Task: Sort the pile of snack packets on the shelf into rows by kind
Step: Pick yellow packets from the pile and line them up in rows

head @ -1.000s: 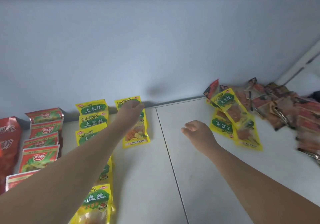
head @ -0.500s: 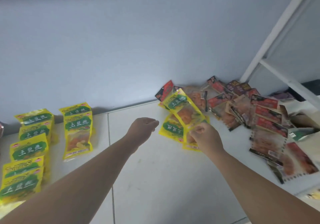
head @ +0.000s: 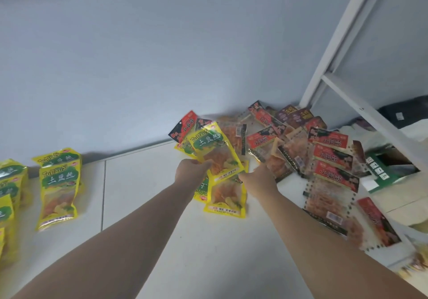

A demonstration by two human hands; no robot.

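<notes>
while your left hand [head: 191, 171] grips the yellow packet [head: 215, 150] by its side and your right hand [head: 258, 179] pinches its lower corner, it hangs tilted over the mixed pile [head: 324, 150] on the shelf [head: 162, 217]

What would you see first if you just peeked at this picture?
The bright yellow packet in the middle, lifted off the white shelf: the left hand holds its left edge and the right hand its lower corner. Next comes the jumbled pile of red packets at the right, then the tidy row of yellow packets lying at the left.
</notes>
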